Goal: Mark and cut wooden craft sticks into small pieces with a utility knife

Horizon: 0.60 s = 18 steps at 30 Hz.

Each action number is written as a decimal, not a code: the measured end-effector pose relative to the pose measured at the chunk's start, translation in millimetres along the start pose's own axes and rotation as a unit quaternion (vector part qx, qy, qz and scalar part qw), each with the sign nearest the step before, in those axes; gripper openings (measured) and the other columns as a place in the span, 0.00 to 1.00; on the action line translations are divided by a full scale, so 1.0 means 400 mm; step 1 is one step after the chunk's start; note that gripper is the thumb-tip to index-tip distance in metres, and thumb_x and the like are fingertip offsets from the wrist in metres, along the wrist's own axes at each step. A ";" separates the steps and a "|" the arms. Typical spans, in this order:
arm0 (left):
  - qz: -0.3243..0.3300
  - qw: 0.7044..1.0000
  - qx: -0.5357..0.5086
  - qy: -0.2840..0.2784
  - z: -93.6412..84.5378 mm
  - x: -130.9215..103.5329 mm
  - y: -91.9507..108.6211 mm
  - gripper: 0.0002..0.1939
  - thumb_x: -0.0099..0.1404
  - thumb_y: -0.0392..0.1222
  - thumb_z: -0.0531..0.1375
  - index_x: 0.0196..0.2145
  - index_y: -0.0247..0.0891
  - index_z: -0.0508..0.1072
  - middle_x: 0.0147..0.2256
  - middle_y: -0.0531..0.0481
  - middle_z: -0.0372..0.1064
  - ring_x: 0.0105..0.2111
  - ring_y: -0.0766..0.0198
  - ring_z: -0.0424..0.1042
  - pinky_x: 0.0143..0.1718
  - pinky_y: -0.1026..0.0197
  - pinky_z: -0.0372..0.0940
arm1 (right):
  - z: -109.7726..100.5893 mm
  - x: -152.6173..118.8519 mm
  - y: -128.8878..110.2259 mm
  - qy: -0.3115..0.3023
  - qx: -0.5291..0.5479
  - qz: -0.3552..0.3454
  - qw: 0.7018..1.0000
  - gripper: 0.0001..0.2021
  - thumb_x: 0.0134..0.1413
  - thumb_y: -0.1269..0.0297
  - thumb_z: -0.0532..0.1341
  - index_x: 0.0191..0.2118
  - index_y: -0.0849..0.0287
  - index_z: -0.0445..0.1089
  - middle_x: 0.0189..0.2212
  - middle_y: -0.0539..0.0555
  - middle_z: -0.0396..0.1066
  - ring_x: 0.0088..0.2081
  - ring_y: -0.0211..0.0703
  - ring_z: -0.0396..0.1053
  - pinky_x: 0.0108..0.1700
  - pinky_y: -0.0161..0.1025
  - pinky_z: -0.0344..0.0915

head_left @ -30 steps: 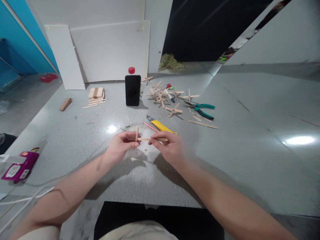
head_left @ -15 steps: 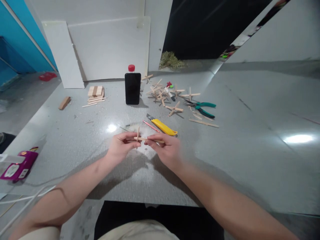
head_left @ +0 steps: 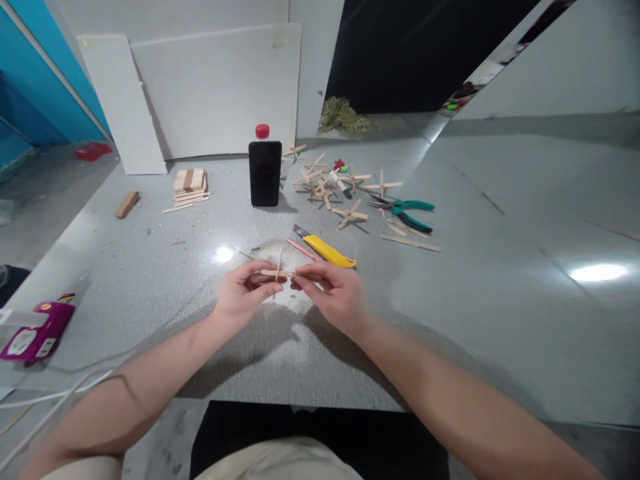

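Two wooden craft sticks form a cross between my hands, one lying sideways and the other standing across it. My left hand is closed, its thumb and fingers pinching the crossed sticks near where they meet. At the right end of the sideways stick, the fingertips of my right hand are pinched together on it. Part of that stick is hidden by my fingers. Just beyond my hands lie a yellow utility knife and a thin red stick-like tool, both on the grey table.
Several crossed-stick pieces lie behind the knife, with green-handled pliers on their right. A phone leans on a red-capped bottle. Stacked craft sticks and a wooden block lie left; a purple device is nearer.
The sideways stick has slid left through the cross and reaches farther over my left fingers. The upright stick tilts a little more to the right. Both hands stay nearly in place.
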<state>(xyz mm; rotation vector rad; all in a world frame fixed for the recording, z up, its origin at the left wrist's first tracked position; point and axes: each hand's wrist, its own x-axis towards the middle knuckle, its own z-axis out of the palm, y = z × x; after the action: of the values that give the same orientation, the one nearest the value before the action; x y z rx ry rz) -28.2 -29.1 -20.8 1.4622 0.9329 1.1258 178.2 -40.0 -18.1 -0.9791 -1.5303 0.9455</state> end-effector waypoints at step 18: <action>0.146 0.981 0.124 -0.023 -0.012 -0.003 0.016 0.12 0.71 0.47 0.61 0.45 0.35 0.74 0.42 0.48 0.73 0.38 0.65 0.74 0.41 0.58 0.74 | 0.003 0.001 -0.039 -0.020 -0.010 -0.044 0.999 0.05 0.61 0.60 0.66 0.40 0.53 0.79 0.32 0.51 0.82 0.32 0.41 0.80 0.38 0.38 0.79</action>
<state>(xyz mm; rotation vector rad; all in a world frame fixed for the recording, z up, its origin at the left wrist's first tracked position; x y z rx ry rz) -33.3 -30.1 -14.4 1.8680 0.8695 1.2123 175.1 -45.2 -3.8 -0.9036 -1.6069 0.8942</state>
